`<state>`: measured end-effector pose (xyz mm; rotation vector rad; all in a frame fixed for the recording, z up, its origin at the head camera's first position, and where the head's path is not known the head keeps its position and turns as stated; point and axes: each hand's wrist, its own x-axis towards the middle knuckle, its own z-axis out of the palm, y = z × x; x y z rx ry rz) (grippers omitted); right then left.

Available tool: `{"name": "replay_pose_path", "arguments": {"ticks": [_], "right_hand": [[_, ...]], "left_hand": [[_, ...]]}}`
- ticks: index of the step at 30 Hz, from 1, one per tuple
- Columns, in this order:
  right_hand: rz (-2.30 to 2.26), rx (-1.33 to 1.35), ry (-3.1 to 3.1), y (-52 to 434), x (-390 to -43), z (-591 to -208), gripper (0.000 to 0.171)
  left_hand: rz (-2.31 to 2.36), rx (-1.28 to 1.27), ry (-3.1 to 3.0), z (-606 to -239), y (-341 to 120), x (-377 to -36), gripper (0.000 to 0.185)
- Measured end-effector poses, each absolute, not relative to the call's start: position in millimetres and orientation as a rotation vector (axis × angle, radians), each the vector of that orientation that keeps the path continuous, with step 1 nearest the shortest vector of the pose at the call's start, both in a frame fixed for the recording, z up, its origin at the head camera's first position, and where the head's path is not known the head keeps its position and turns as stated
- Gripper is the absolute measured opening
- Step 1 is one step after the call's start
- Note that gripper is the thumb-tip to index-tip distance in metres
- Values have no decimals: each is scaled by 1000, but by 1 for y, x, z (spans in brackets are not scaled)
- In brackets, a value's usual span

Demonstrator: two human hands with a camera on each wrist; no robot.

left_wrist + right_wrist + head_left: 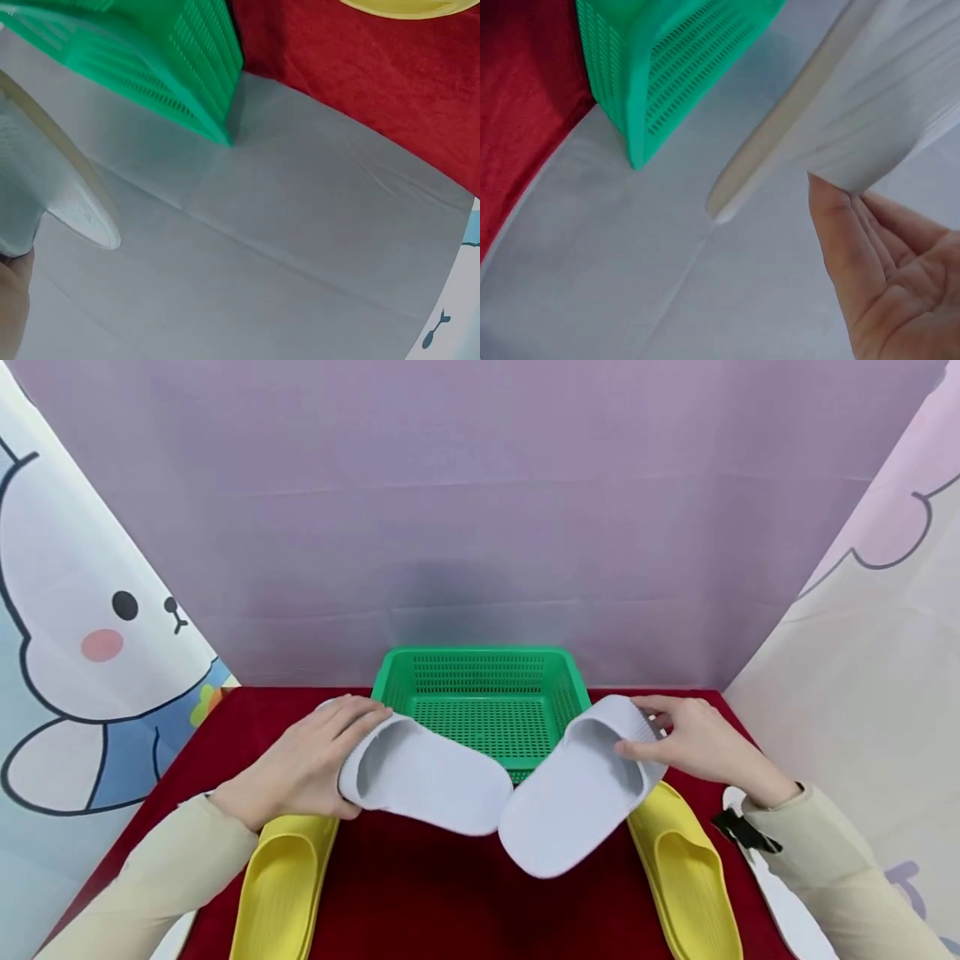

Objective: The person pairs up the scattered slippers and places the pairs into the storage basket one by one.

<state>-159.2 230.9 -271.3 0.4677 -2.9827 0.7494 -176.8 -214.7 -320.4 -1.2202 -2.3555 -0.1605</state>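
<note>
While the red surface (420,902) spreads before you, the green basket (480,652) stands toward its far edge, behind what you hold up: one pale slipper (442,777) and a second pale slipper (573,802), whose free ends meet in the head view, though you cannot tell whether they touch. Your left hand (311,756) is mostly closed about the first one's strap end, fingers over the top; your right hand (701,739) is partly closed, pinching the other's strap between thumb and fingers.
</note>
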Motion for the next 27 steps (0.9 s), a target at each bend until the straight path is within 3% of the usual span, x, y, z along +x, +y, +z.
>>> {"name": "replay_pose_path", "arguments": {"ticks": [8,27], "right_hand": [[930,228,-2895,225,-175,-268,78],[988,-16,-2555,201,-194,-288,82]], "left_hand": [[-183,-1039,-2307,-320,-212,-194,105],[-232,-824,-2248,-318,-188,-206,98]]}}
